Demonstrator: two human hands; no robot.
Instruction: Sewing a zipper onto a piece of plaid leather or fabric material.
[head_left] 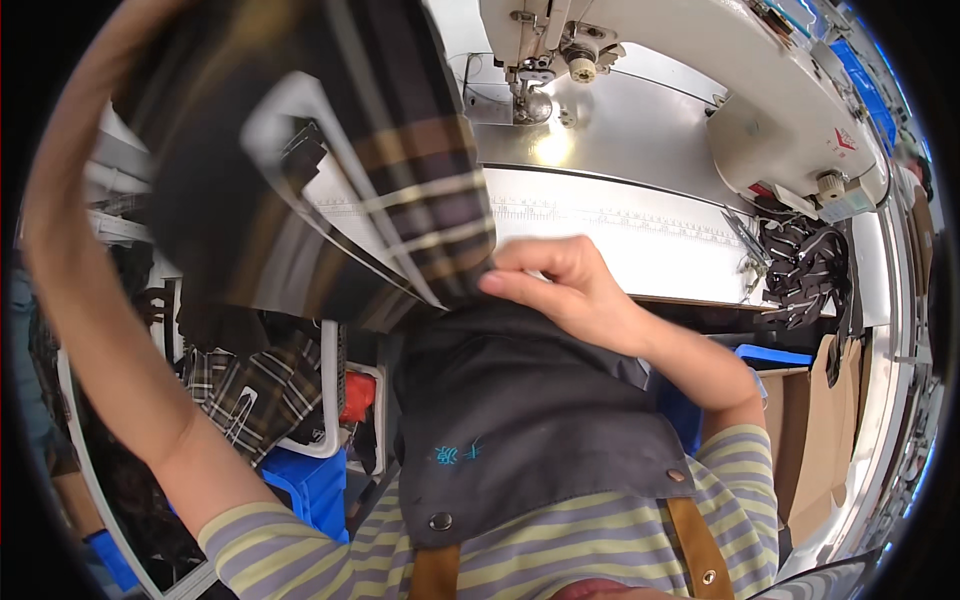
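A dark plaid fabric piece (440, 205), with brown and cream stripes and a long slit edged in white, hangs raised in front of me at the left. Much of it is smeared by motion. Thumb and fingers of my right hand (560, 285) pinch its lower right edge, above my dark apron (530, 420). My left arm reaches up along the left side; the hand itself does not show, being past the top edge or behind the cloth. Beyond the fabric stands a white sewing machine (800, 130), its presser foot area (530, 95) with no cloth under it.
A printed ruler strip (610, 220) runs along the table's near edge. Small metal snips (742, 235) and a heap of dark zippers (808, 265) lie at the right. Another plaid piece (265, 390) hangs low at left, near a blue bin (315, 490). Cardboard (825, 430) stands lower right.
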